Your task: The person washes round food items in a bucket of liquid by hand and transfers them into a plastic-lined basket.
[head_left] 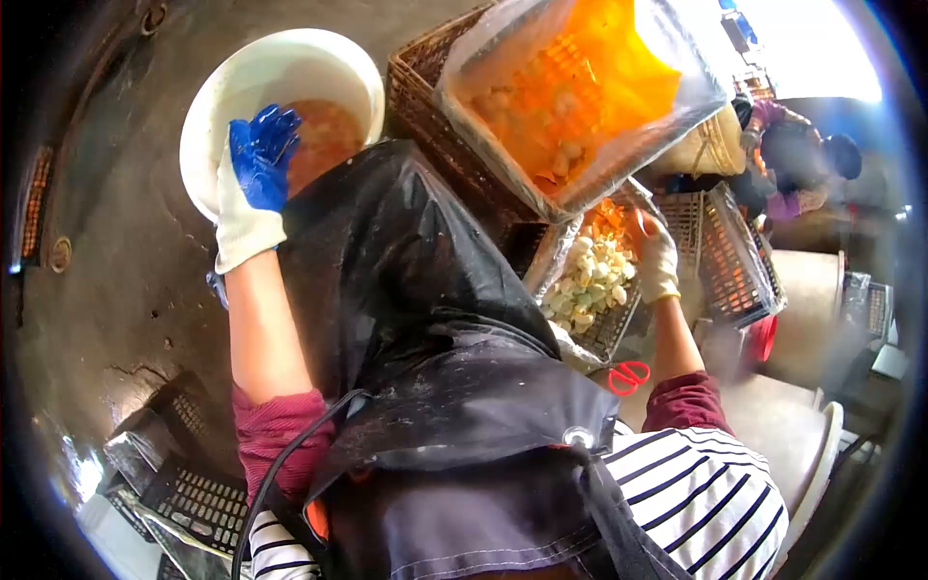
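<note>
My left hand (253,174), in a white glove with a blue-coated palm, is over the near side of a white bucket (198,145). Its fingers are extended and nothing shows in them. Reddish, cloudy liquid (324,140) lies in the bucket. On the right, my right hand (657,259), in a pale glove, is at the edge of a crate holding whitish pieces (592,275) and orange bits (606,224). Its fingers are curled; an orange bit shows by the fingertips, but what they grip is unclear.
A plastic-lined crate with an orange sheet (638,68) stands on a brown crate (454,145). Red scissor handles (628,378) are near my right forearm. Another person (797,155) bends at the upper right. More crates (198,498) are at the lower left.
</note>
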Motion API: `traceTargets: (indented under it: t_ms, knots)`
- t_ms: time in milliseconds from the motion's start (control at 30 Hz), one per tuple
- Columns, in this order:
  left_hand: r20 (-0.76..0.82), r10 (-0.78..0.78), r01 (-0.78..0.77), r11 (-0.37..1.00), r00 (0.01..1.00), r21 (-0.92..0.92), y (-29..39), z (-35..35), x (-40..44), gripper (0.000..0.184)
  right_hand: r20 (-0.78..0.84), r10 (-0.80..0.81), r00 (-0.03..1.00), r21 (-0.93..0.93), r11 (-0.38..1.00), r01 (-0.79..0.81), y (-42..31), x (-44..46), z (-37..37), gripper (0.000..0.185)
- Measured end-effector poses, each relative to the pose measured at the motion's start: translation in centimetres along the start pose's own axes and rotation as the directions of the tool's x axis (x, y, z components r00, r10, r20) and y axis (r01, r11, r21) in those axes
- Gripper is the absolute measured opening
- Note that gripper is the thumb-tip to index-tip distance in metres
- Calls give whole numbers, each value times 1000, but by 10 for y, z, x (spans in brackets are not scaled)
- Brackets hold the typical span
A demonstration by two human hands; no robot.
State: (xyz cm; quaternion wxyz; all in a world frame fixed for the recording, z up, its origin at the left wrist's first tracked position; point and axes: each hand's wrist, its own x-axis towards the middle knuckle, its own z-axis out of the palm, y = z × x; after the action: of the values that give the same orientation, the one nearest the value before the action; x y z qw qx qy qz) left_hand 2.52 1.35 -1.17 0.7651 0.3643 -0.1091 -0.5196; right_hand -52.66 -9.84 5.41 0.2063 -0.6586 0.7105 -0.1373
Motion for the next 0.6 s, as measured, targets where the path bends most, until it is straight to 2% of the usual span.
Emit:
traceTargets:
  t_ms: [33,67,100,133,167,200,233,267,300,367,400,500,567,600]
  knots:
    - [40,-5,6,1000,999,-16,-2,-10,8,50,80,-37,996,301,954,11,-32,3,10,29]
    - [36,-3,3,1000,999,5,-5,-11,11,51,19,-69,997,238,969,62,-75,-4,14,24]
    - [59,-1,-1,999,998,32,-9,-20,16,50,170,-79,982,162,985,51,-76,17,27,23]
    - [80,3,-8,998,997,61,-14,-33,23,50,121,-220,968,60,975,214,-113,18,37,24]
    - [96,9,-18,996,995,89,-14,-41,26,49,96,-260,961,83,964,253,-112,42,64,25]
    - [-31,-10,14,993,999,116,-7,-18,14,48,210,-421,882,-177,871,458,-115,61,81,26]
    - [-61,17,-1,969,998,248,-3,-3,5,48,313,-563,765,-379,664,645,-117,81,97,28]
    - [-88,47,-10,926,995,376,-1,7,-1,48,482,-482,732,-541,493,681,-124,101,112,29]
    - [-82,48,-12,918,995,397,0,5,0,48,616,-357,702,-648,277,710,-129,118,126,30]
    - [-68,50,-15,899,996,438,1,1,2,48,642,-65,764,-695,370,616,-132,147,151,29]
    - [-81,51,-11,899,995,439,2,5,-1,48,641,89,763,-724,402,561,-130,156,164,29]
    - [-143,-1,46,949,990,312,3,11,3,48,616,43,786,-710,462,531,-82,176,207,29]
    - [-174,-65,94,982,983,165,1,15,3,47,654,7,756,-674,458,579,-70,182,208,29]
    - [-115,-102,113,989,988,94,2,11,4,44,669,-16,743,-658,453,602,-70,184,206,29]
